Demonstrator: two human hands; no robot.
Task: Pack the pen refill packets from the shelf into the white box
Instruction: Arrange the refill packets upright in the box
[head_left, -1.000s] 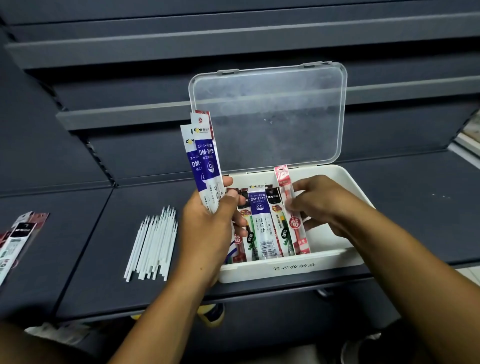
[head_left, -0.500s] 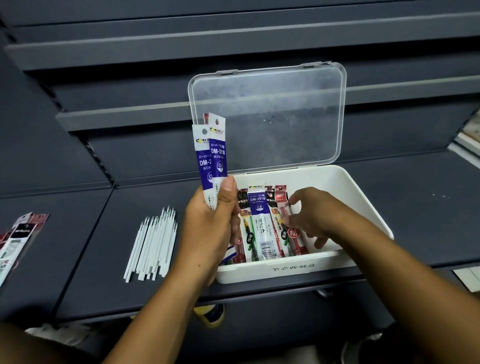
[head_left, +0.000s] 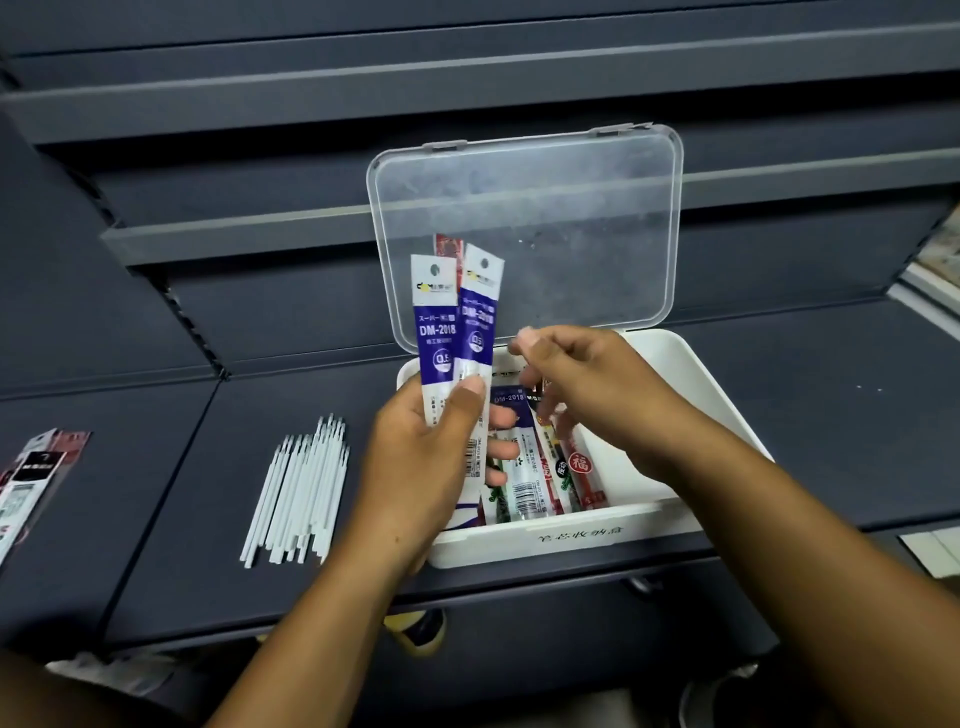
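Observation:
The white box (head_left: 696, 374) sits on the dark shelf with its clear lid (head_left: 550, 228) standing open behind it. Several refill packets (head_left: 540, 467) lie side by side in its left half. My left hand (head_left: 415, 457) is shut on a small fan of blue-and-white refill packets (head_left: 457, 332), with a red one behind them, held upright over the box's left edge. My right hand (head_left: 587, 384) hovers above the packed packets with thumb and forefinger pinched near the held packets; it holds nothing.
A bundle of loose white refill sticks (head_left: 301, 488) lies on the shelf left of the box. More packets (head_left: 31, 478) lie at the far left edge. Slanted shelf boards rise behind. A shoe (head_left: 421, 629) shows below the shelf.
My right hand let go of the red packet, now lying in the box, and rose toward the packets in my left hand. My left hand shifted slightly right.

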